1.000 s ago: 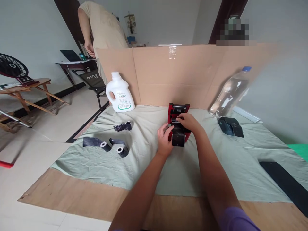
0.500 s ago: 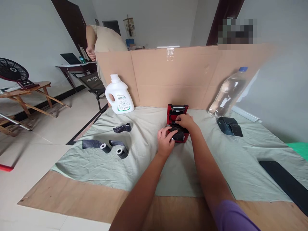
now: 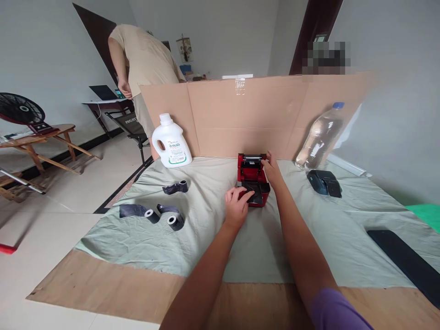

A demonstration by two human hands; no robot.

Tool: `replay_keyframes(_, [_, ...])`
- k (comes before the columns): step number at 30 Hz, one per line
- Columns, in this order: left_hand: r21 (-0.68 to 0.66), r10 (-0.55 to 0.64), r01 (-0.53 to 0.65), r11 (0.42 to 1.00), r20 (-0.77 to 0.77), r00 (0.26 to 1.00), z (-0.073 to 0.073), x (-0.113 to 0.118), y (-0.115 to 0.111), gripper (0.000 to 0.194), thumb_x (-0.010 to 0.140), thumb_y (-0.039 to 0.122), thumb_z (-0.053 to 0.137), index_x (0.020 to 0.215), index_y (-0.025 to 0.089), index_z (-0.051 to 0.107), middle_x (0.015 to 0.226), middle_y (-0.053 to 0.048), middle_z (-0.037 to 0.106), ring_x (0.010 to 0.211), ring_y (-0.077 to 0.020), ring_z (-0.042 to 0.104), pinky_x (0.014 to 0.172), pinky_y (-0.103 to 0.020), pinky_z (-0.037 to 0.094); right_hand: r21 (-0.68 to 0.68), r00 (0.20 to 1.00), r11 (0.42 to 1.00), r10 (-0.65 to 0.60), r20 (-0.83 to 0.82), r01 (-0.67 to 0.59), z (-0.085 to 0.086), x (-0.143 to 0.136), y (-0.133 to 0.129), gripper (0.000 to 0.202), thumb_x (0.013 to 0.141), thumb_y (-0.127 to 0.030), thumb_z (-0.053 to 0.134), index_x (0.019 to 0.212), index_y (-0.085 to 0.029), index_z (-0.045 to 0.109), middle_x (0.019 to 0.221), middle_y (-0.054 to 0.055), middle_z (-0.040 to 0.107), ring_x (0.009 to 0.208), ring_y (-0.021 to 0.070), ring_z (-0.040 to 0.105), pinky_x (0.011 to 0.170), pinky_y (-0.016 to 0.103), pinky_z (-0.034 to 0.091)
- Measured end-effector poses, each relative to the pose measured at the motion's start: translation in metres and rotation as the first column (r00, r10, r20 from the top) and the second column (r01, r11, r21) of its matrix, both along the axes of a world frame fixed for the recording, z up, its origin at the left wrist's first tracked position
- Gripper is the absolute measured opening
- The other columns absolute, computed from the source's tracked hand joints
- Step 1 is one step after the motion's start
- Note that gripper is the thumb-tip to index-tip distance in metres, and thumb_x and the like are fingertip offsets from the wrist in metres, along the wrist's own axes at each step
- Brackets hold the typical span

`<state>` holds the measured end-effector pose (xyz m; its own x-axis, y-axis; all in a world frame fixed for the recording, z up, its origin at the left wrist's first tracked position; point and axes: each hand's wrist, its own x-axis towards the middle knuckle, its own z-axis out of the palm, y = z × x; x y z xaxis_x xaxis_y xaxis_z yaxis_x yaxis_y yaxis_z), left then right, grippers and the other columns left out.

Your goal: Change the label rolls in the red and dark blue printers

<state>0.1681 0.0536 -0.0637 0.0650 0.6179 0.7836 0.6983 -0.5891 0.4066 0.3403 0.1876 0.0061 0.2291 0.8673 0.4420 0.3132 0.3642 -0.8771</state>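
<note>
Black ribbon rolls: three, laid on the cloth, left of the left hand.
Left hand: fingers spread, nothing clasped, fingertips rested on the opened red printer.
Red printer: placed between both hands, lid raised.
Right hand: fingers bent at the lid's right edge; whether it is gripped cannot be told.

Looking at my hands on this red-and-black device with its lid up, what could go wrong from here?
The raised lid might drop and pinch your left hand, whose fingers are on the front of the red-and-black device; your right hand is at the lid's right edge. The device sits on wrinkled cloth, so a hard push might shift it. The black rolls have loose ends, so a bump might unwind them.
</note>
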Motion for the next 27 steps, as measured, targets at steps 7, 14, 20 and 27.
replay_keyframes(7, [-0.017,-0.018,0.017,1.0,-0.017,1.0,0.001,-0.002,-0.003,0.049,0.083,0.003,0.05,0.118,0.029,0.072,0.119,-0.006,0.063,0.111,-0.0235,0.048,0.098,-0.039,0.041,-0.049,0.996,0.997,0.059,-0.06,-0.062,-0.021,0.005,-0.034,0.024,0.077,-0.046,0.059,0.085,-0.024,0.065,0.101,0.004,0.063,0.1,0.0235,0.056,0.096,0.041,0.046])
replay_keyframes(14, [0.027,-0.017,0.017,0.999,0.02,1.0,0.002,-0.002,-0.002,0.049,0.082,0.003,0.051,0.117,0.029,0.073,0.118,-0.006,0.063,0.109,-0.0229,0.049,0.098,-0.039,0.042,-0.103,0.861,0.951,0.215,-0.46,-0.292,-0.052,0.003,-0.05,0.053,0.072,-0.032,0.062,0.124,-0.032,0.058,0.134,0.0,0.059,0.121,0.0232,0.056,0.106,0.041,0.045])
replay_keyframes(20, [0.002,0.003,-0.003,1.0,0.072,0.997,0.002,0.0,0.0,0.046,0.084,0.004,0.049,0.118,0.026,0.071,0.116,-0.008,0.063,0.108,-0.0222,0.052,0.098,-0.038,0.043,-0.015,0.757,0.947,0.248,-0.604,-0.322,-0.063,-0.008,-0.05,0.049,0.073,-0.033,0.063,0.122,-0.031,0.06,0.13,-0.001,0.064,0.122,0.0234,0.059,0.108,0.042,0.045])
replay_keyframes(27, [-0.162,0.324,-0.311,0.937,0.061,0.944,0.044,-0.065,0.019,0.033,0.091,0.016,0.047,0.113,0.023,0.07,0.114,-0.01,0.064,0.11,-0.0266,0.056,0.098,-0.043,0.043,0.027,0.748,0.955,0.248,-0.615,-0.295,-0.075,-0.01,-0.048,0.048,0.077,-0.039,0.061,0.124,-0.03,0.06,0.136,0.001,0.062,0.129,0.0257,0.055,0.111,0.047,0.043])
